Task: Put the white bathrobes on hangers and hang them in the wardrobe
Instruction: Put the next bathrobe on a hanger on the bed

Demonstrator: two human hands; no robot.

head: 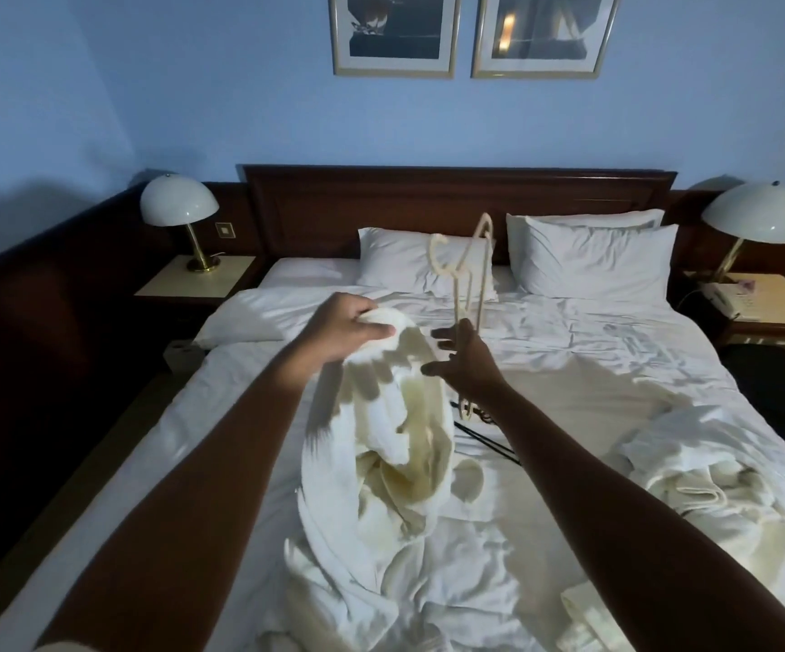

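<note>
From your head camera, your left hand [350, 329] grips the lifted white bathrobe [381, 444] over the bed's [592, 350] middle, your right hand [465, 364] holds cream hangers [468, 270] upright beside it, and another bathrobe [705, 468] lies crumpled near the bed's right edge.

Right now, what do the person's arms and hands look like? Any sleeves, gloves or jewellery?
Both forearms are bare to the bottom edge of the picture, with no sleeves showing. The left hand and right hand wear no gloves; no watch, bracelet or ring is visible.
</note>
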